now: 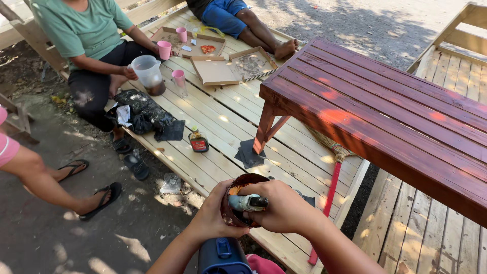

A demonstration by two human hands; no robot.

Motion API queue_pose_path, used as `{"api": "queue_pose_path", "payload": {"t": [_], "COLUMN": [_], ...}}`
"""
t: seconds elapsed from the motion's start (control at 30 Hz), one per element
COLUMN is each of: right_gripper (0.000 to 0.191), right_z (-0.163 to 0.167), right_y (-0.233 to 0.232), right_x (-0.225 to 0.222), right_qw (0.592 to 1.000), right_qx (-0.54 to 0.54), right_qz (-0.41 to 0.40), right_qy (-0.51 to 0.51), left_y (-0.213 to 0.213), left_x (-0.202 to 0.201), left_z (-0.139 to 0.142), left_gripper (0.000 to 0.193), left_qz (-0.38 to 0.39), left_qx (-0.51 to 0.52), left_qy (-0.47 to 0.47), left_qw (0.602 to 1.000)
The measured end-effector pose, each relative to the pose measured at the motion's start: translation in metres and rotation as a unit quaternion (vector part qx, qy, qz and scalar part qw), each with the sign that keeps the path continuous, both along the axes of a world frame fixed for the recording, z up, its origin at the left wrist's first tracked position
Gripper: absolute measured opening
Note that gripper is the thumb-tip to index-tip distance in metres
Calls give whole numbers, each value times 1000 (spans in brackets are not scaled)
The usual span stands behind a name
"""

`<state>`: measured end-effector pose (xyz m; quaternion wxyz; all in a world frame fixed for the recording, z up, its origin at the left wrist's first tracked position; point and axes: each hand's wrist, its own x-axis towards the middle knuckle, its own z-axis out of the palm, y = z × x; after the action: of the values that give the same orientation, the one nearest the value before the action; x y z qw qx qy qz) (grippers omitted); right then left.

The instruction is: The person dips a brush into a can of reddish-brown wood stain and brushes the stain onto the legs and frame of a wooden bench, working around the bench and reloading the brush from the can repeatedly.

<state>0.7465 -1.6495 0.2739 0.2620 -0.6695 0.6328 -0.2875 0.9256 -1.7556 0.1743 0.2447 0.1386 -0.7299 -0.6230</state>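
Head view: left hand (213,215) cupping dark brown tin can (238,200) from the side, fingers wrapped on its wall; right hand (284,208) closed around a brush handle (247,203) laid across the can's mouth, fingers clamped on it. Can held low, just in front of the red-stained bench surface (385,116), above the pale plank deck (228,122). Beyond the can on the deck: small dark bottle (198,141), black cloth scraps (248,152), open pizza boxes (218,71), pink cups (164,49); red-handled broom (329,190) beside the can.
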Motion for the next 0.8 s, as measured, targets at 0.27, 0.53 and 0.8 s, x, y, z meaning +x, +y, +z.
{"api": "queue_pose_path", "payload": {"t": [0.27, 0.53, 0.8], "right_gripper": [43, 40, 45], "right_z": [-6, 4, -45], "right_y": [-102, -156, -221], "right_x": [-33, -33, -12], "right_qw": [997, 971, 892], "right_qx": [-57, -1, -95], "right_qz": [-55, -207, -409], "right_qy": [-3, -124, -169], "left_y": [-133, -223, -341], "left_x": [-47, -74, -86], "left_z": [-14, -25, -27], "left_gripper": [110, 107, 100], "left_qz": [-48, -124, -222], "left_qx": [110, 94, 108], "left_qy": [-57, -54, -50], "left_qw": [991, 986, 968]}}
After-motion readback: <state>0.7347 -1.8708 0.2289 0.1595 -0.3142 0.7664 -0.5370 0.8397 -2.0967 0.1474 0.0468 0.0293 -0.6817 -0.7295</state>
